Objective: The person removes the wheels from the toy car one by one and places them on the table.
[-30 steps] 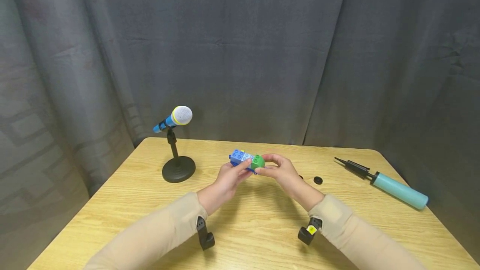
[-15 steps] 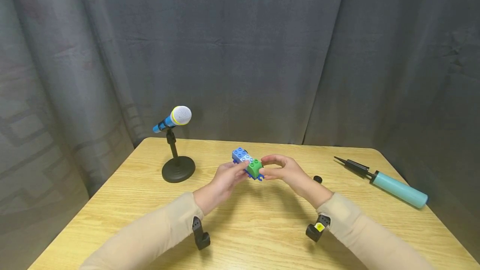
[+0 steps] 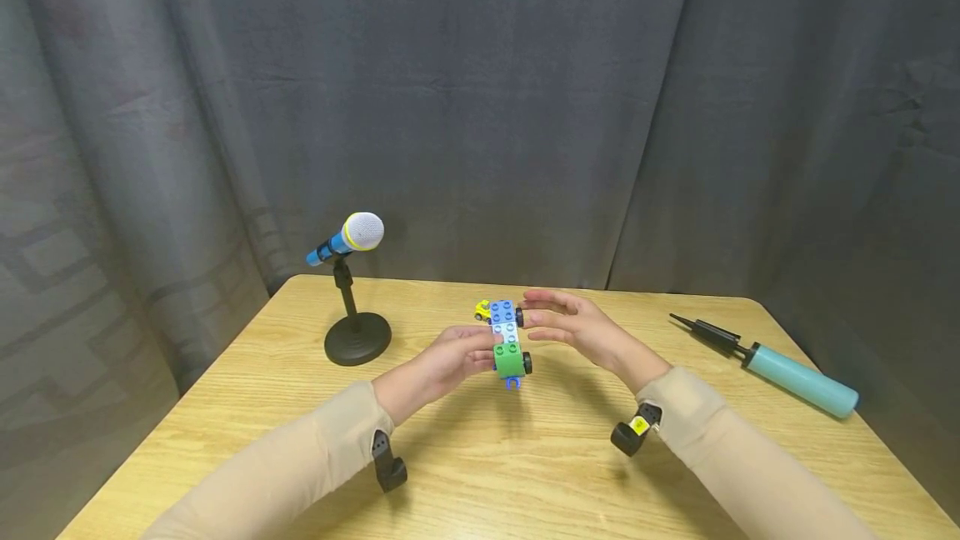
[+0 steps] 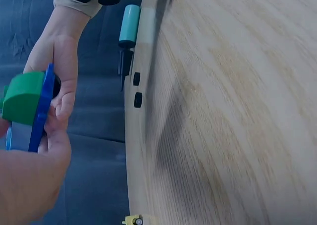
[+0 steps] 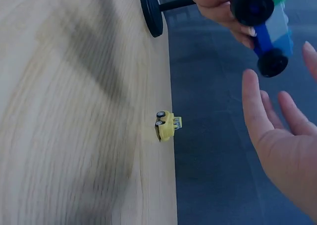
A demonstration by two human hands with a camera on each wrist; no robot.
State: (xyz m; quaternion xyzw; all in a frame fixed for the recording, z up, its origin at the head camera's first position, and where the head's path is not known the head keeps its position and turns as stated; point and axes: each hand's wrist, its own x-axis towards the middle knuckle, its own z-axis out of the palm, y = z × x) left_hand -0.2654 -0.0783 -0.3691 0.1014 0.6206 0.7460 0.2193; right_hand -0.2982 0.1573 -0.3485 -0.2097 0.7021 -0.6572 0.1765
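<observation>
My left hand [image 3: 448,357] grips a toy brick car [image 3: 507,333] above the table, thumb over the top and fingers underneath. Blue, pale blue and green bricks are stacked along its dark blue base, with a hitch at the near end. Two black wheels [image 5: 251,8] sit on the side facing right. Beside that side, my right hand [image 3: 573,330] is spread with fingers apart, holding nothing. The right wrist view shows a gap between its fingertips and the rear wheel. Two loose black wheels [image 4: 137,100] lie on the table, hidden in the head view behind the right arm.
A small yellow toy car [image 3: 482,310] is on the table behind the brick car. To the left, a blue microphone [image 3: 347,237] rests on a black stand [image 3: 357,338]. A teal hand pump [image 3: 801,380] lies at the right edge. Grey curtains [image 3: 450,107] hang behind the table.
My left hand has turned the brick car so its green end faces me and its wheels point right. My right hand has let go of the green end and spread its fingers.
</observation>
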